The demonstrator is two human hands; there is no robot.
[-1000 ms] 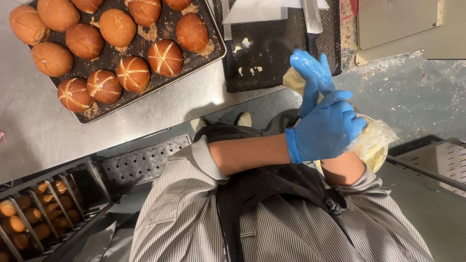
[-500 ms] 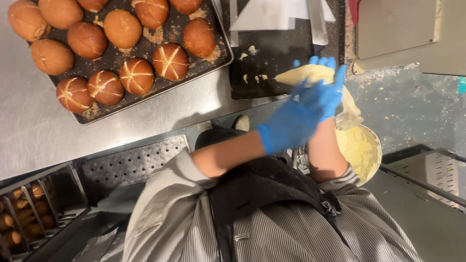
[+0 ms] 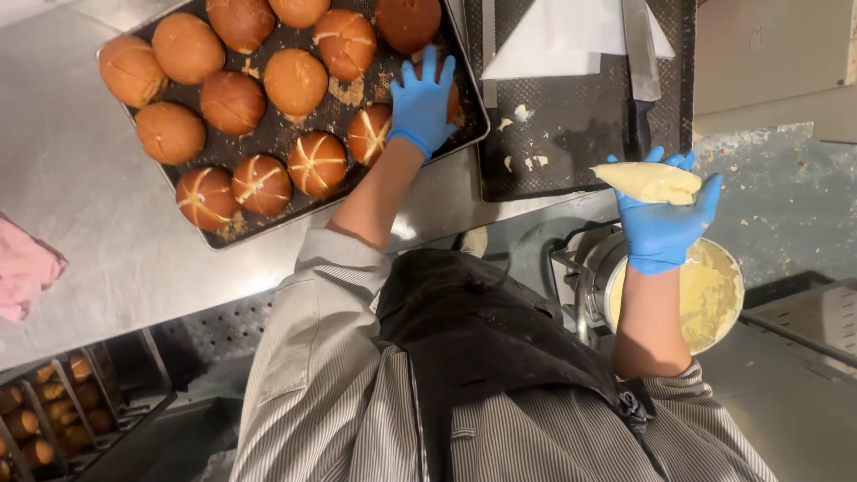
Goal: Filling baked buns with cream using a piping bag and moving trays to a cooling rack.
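The piping bag (image 3: 649, 181), pale yellow, plump and tapering to a point at its left end, lies crosswise in the right hand (image 3: 663, 219), whose blue-gloved fingers curl up around it from below, above a round metal bowl (image 3: 714, 290) of yellow cream. The left hand (image 3: 422, 100), also gloved in blue, reaches onto the dark baking tray (image 3: 295, 210), its fingers spread flat over a brown bun (image 3: 451, 94) at the tray's right edge. Nearby buns are scored with pale crosses; those farther up are plain and glossy. A black mat (image 3: 580, 134) beside the tray carries a knife (image 3: 639, 62) and white paper (image 3: 562, 40).
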